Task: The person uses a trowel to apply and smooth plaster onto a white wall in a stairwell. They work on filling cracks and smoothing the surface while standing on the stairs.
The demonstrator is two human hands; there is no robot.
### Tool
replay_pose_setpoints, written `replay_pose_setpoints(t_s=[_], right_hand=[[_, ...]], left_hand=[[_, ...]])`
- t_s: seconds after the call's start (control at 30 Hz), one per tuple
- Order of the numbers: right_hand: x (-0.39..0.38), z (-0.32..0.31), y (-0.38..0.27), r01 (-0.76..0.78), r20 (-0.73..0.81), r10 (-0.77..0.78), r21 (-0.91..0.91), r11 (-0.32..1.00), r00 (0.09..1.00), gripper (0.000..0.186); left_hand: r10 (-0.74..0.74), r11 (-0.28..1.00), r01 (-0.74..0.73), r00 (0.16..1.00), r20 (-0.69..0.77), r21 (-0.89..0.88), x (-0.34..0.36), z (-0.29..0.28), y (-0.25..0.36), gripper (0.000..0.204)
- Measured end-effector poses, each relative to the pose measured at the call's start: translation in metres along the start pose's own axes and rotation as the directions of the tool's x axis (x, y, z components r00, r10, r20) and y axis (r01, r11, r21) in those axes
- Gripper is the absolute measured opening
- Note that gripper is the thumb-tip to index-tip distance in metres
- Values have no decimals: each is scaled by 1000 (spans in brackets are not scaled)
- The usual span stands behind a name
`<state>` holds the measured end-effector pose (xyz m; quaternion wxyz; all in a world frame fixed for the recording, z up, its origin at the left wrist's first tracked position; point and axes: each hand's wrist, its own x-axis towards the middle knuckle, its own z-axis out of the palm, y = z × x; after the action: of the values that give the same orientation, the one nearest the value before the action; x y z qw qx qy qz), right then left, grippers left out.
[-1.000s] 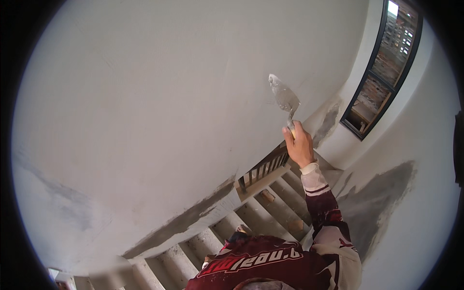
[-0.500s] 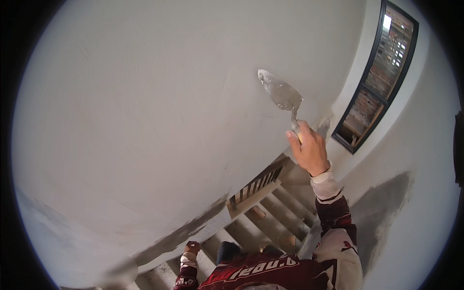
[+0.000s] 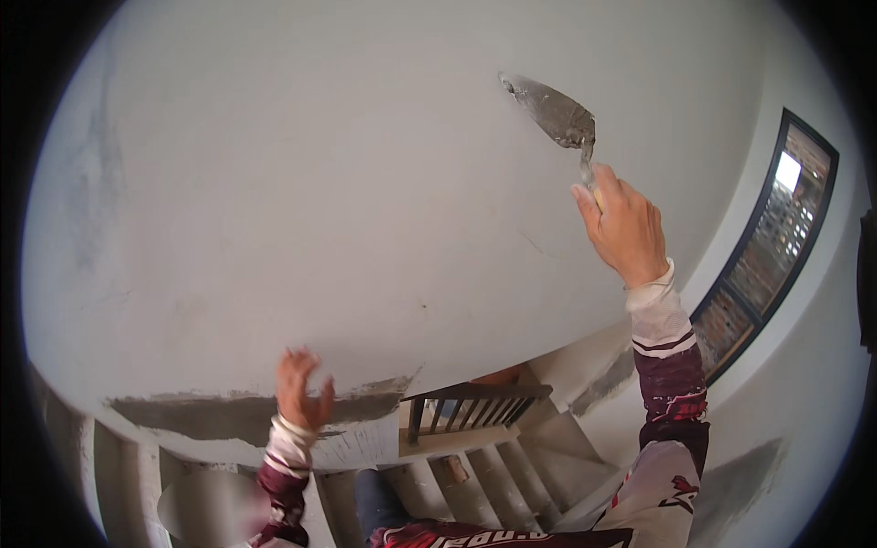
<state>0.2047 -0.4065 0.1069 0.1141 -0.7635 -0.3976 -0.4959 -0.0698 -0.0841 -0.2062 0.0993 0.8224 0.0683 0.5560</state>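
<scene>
My right hand (image 3: 626, 224) is closed round the handle of a pointed trowel (image 3: 554, 111), its thumb laid along the handle. The blade, smeared with grey mortar, lies against or just in front of the pale plastered wall (image 3: 301, 183), tip to the upper left. Lower down, my left hand (image 3: 303, 391) is raised by the wall with nothing in it. Its fingers are apart and slightly blurred; whether they touch the wall, I cannot tell. Behind that hand runs a rough dark grey strip (image 3: 210, 416) along the wall's lower edge.
Concrete stairs (image 3: 484, 484) run below me, with a brick-coloured piece (image 3: 454, 468) on one step. A dark railing (image 3: 475, 406) stands beyond them. At the right is a dark-framed window (image 3: 772, 242). A blurred pale round shape (image 3: 206, 507) shows at the lower left.
My left hand has come up from low by the stairs to the wall, its fingers spreading. The trowel in my right hand sits higher and further right in view. The view itself has turned.
</scene>
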Motion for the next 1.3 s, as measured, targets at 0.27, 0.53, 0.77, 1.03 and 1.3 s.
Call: replay_pose_setpoints(t_s=[0.27, 0.53, 0.77, 1.03, 1.3], right_hand=[[29, -27, -16, -53, 118, 58, -42, 998, 991, 32], [24, -39, -15, -38, 190, 47, -49, 998, 981, 33], [19, -33, -10, 44, 113, -26, -158, 986, 993, 31], [18, -33, -11, 66, 113, -42, -219, 974, 993, 30], [20, -33, -6, 74, 115, -50, -222, 972, 992, 30]], left_hand=[[467, 854, -280, 785, -408, 438, 170, -64, -27, 49], [473, 797, -149, 757, -450, 586, 256, -92, -43, 58], [433, 778, -105, 804, -408, 619, 260, -87, -41, 64], [422, 769, -96, 818, -390, 632, 258, -92, -45, 65], [434, 765, -99, 809, -396, 637, 258, -89, -47, 64]])
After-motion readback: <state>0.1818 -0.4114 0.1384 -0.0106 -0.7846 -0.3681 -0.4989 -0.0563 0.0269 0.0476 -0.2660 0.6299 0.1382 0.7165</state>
